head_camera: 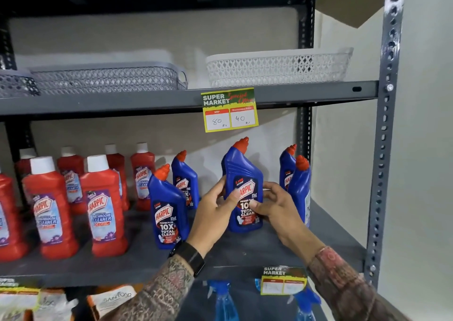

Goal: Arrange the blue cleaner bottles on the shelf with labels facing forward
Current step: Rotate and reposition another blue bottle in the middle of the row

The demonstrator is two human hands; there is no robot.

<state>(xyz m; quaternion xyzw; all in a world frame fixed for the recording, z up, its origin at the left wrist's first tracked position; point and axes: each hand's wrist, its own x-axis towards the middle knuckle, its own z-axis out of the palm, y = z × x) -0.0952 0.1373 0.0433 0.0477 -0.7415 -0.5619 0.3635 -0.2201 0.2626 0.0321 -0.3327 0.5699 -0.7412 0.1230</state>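
Several blue cleaner bottles with red caps stand on the grey shelf [245, 249]. The middle blue bottle [242, 173] stands upright with its label facing me. My left hand [213, 210] grips its left side and my right hand [277, 205] grips its right side. To the left, a blue bottle [166, 210] stands at the front with its label forward, and another blue bottle [185, 181] stands behind it. At the right, one blue bottle [300, 185] shows its side, its label turned away, with a further blue bottle [286, 168] behind it.
Red bathroom-cleaner bottles [103, 205] fill the left of the shelf. A yellow price tag [230, 109] hangs from the shelf above, where a grey basket [105, 78] and a white basket [277, 68] sit. A metal upright [384, 149] bounds the right. Spray bottles [223, 301] stand below.
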